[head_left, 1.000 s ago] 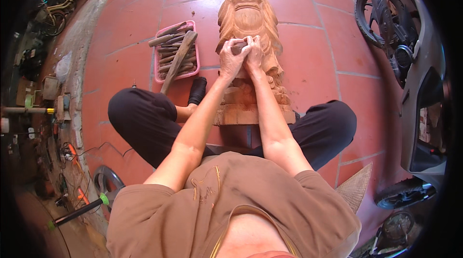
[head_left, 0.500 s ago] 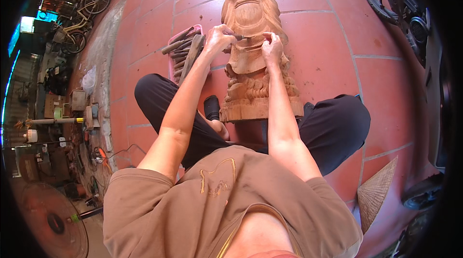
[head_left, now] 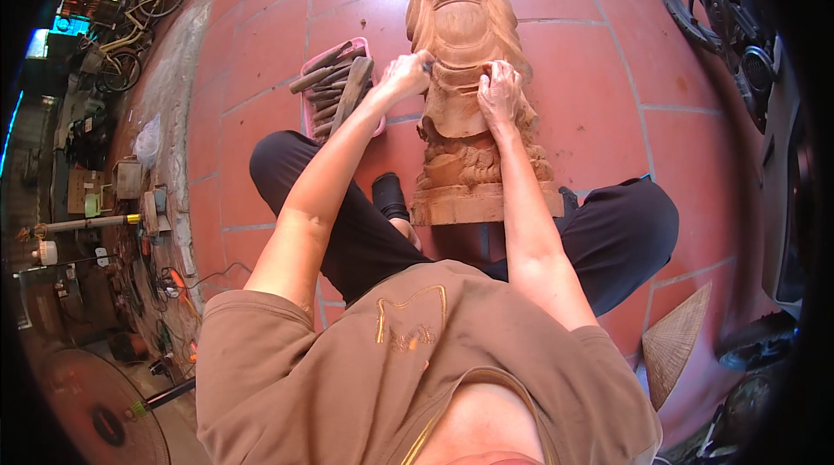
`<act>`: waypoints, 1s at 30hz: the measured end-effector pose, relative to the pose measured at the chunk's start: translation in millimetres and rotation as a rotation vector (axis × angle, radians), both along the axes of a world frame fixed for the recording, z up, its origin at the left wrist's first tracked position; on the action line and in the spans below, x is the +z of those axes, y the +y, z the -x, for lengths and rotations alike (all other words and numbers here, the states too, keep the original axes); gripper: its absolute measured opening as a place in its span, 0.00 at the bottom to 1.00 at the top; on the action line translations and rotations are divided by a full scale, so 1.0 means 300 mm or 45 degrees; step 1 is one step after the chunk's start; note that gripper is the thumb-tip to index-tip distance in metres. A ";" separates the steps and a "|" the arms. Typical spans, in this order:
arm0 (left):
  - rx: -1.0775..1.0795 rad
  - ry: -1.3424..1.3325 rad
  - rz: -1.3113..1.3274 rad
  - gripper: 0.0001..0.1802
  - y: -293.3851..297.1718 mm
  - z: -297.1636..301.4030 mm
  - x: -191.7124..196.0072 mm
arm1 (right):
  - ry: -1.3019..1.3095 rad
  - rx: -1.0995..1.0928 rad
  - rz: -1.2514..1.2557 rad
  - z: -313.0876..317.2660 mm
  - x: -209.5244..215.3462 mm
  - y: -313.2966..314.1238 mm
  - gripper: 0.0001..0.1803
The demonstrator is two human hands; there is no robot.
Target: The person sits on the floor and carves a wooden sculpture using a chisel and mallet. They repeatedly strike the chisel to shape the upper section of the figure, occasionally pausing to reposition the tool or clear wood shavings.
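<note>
A carved wooden statue (head_left: pixel 460 23) lies on its back between my legs, its flat base toward me. My left hand (head_left: pixel 405 77) is closed at the statue's left edge, around a small dark tool (head_left: pixel 427 68), mostly hidden by the fingers. My right hand (head_left: pixel 500 93) rests on the carving's right side, fingers bent and a little apart, with nothing visible in them. Left of the statue, a pink basket (head_left: pixel 306 117) holds several dark wooden-handled tools (head_left: pixel 325 91) and a longer piece of wood (head_left: pixel 351 98).
My bent legs flank the statue's base. A woven conical hat (head_left: pixel 676 345) lies at the lower right; a motorbike wheel (head_left: pixel 691 0) stands far right. Bicycles (head_left: pixel 139 26), a fan (head_left: pixel 104 417) and clutter line the left. Red tiles (head_left: pixel 599 130) cover the floor.
The small dark tool showed more between my hands before; now it sits mostly inside my left hand. My right hand's fingers have settled onto the carving. The whole view has shifted slightly.
</note>
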State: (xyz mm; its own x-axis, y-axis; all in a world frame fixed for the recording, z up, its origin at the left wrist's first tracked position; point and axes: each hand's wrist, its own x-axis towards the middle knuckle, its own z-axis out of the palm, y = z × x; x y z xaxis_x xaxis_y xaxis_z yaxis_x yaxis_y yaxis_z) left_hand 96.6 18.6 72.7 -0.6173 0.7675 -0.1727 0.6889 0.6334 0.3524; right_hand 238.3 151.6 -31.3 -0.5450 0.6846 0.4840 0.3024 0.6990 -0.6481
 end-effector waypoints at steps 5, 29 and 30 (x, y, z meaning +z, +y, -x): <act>0.039 0.088 -0.029 0.17 0.034 0.104 -0.014 | -0.225 0.012 -0.006 0.002 0.022 -0.035 0.23; -0.086 0.412 0.121 0.11 0.129 0.106 -0.056 | -0.325 -0.045 0.126 -0.008 0.113 -0.076 0.23; -0.104 0.434 0.176 0.11 0.133 0.085 -0.061 | -0.320 -0.050 0.129 -0.007 0.107 -0.074 0.23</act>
State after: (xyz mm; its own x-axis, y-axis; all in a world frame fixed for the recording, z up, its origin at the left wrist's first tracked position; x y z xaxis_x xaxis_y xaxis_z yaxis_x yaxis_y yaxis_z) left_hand 71.2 58.6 54.5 -0.5947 0.8006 -0.0733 0.8023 0.5969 0.0096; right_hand 240.3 129.5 0.9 -0.6115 0.7455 0.2651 0.4879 0.6190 -0.6154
